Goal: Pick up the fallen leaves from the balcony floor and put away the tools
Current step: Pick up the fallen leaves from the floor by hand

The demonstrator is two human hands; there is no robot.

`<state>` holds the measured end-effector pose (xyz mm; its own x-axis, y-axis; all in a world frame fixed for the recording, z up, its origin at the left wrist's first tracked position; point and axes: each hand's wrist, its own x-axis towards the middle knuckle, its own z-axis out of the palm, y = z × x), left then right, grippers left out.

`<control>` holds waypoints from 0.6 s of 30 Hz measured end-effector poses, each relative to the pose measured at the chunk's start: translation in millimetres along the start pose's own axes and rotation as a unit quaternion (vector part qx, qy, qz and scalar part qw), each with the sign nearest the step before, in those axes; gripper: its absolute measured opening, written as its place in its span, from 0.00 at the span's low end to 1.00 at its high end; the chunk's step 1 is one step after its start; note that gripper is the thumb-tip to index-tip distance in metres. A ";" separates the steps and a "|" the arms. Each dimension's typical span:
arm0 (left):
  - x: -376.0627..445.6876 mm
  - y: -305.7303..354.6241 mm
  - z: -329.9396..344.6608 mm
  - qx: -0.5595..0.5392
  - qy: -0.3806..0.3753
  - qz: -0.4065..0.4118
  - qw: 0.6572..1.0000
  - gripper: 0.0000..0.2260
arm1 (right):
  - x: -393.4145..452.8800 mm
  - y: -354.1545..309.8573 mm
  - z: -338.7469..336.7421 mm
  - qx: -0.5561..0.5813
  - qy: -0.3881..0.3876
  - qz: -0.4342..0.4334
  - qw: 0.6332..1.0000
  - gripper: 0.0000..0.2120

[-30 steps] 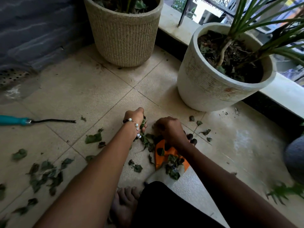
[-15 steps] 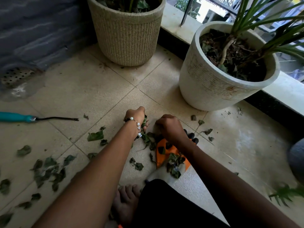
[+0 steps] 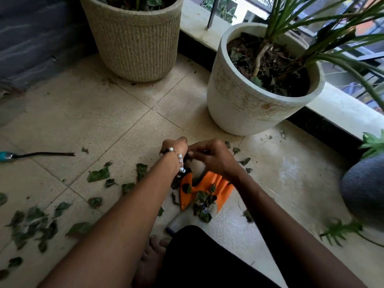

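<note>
Head view, the only one. Both hands together at picture centre, above the orange glove (image 3: 204,187): left hand (image 3: 174,147) with fingers curled down, beaded bracelet (image 3: 178,157) at the wrist; right hand (image 3: 209,155) curled, fingertips against the left. Something dark pinched between them, probably gathered leaf bits, though too blurred to say; true grip of either hand not readable.

Leaves (image 3: 97,175) scattered from 7 to 9 o'clock of the hands, thickest heap (image 3: 33,227) far toward 8 o'clock, well apart from both hands. A few scraps (image 3: 244,162) just beside the right hand at 3 o'clock. More leaves lying on the glove at 6 o'clock, just below the wrists. Teal-handled tool (image 3: 22,155) flat on the tiles at 9 o'clock, well apart, untouched.

Best done by keeping the handful cupped tight so nothing drops, clearing the nearest scraps first, then sweeping outward toward the left heap, dragging leaves together rather than lifting one by one. Tool last.

White pot (image 3: 245,104) at 1 o'clock, ribbed pot (image 3: 135,42) at 11 o'clock.
</note>
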<state>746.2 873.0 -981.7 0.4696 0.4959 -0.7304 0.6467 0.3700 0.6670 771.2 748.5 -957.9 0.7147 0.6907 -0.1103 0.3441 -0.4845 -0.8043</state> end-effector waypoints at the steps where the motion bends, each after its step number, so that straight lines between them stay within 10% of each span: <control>1: -0.9 -0.2 2.0 -0.012 -0.006 0.005 1.000 0.10 | -2.5 -0.5 -10.1 0.077 0.014 0.038 0.996 0.08; 3: -4.5 1.4 6.3 -0.037 -0.037 0.008 0.999 0.09 | -4.2 13.5 -27.5 0.112 0.129 0.111 0.979 0.09; 5: -6.4 2.0 11.6 -0.050 -0.066 0.007 0.997 0.12 | -3.6 38.5 -43.1 -0.096 0.176 0.154 0.968 0.10; 10: -9.1 0.6 19.5 -0.064 -0.084 0.012 0.994 0.15 | -16.0 77.1 -47.3 -0.364 -0.009 0.102 0.926 0.21; 18: -4.8 -1.0 19.7 -0.072 -0.066 0.014 0.995 0.15 | -31.4 90.6 -68.8 -0.389 0.022 0.066 0.918 0.18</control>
<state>755.1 854.8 -981.8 0.5671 0.4043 -0.7175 0.5433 0.4712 0.6949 821.8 645.9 -987.1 0.8000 0.5837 -0.1390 0.5712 -0.8117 -0.1219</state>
